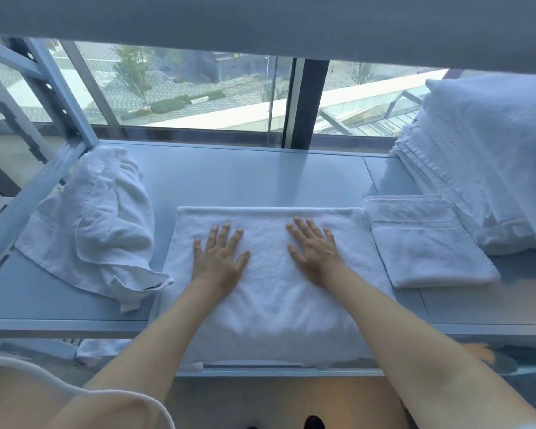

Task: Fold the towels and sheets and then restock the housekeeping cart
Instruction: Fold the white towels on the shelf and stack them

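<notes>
A white towel (270, 292) lies spread flat on the pale shelf (245, 174) in front of me, its near end hanging over the front edge. My left hand (218, 255) presses flat on its left half with fingers straight and spread. My right hand (316, 250) presses flat on its right half the same way. A folded white towel (427, 243) lies just to the right, touching the spread one. A crumpled white cloth (96, 224) sits to the left.
A tall stack of folded white linen (489, 156) fills the right end of the shelf. A metal rack frame (44, 97) slants at the left. A window (198, 88) runs behind the shelf, and a grey board (260, 20) overhangs above.
</notes>
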A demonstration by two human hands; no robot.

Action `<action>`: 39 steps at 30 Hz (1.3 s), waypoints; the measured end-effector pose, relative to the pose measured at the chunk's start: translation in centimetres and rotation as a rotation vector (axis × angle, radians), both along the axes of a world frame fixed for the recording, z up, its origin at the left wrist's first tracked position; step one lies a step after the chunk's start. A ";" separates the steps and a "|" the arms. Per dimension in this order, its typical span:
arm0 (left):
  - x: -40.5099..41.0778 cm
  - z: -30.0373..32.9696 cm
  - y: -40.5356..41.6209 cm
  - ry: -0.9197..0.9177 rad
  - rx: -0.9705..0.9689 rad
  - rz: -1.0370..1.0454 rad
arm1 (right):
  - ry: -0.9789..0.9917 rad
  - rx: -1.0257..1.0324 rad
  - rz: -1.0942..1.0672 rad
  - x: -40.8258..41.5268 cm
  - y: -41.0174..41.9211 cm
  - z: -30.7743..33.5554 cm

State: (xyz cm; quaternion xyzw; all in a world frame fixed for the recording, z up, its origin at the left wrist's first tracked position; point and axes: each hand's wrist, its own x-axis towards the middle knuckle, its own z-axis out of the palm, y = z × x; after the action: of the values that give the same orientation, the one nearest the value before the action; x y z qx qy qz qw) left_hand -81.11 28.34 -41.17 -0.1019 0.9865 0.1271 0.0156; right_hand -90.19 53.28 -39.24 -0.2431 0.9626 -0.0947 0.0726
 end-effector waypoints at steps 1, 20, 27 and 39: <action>-0.5 0.0 -0.1 0.000 0.005 0.002 | -0.001 0.004 0.002 -0.4 -0.2 0.0; 1.4 2.3 1.0 0.128 -0.011 -0.064 | 0.035 0.019 -0.061 13.2 6.1 -1.2; 13.7 0.2 2.4 0.181 0.042 -0.058 | 0.053 0.014 -0.070 12.9 6.1 -2.0; 11.2 -0.6 0.2 0.065 0.047 -0.026 | 0.040 -0.011 -0.051 9.3 4.5 -1.9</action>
State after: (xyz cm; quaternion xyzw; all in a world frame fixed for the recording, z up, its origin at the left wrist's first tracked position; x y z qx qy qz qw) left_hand -69.87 28.56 -41.81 -0.0846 0.9845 0.1532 -0.0124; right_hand -80.87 57.75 -41.13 -0.2205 0.9693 -0.0969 0.0497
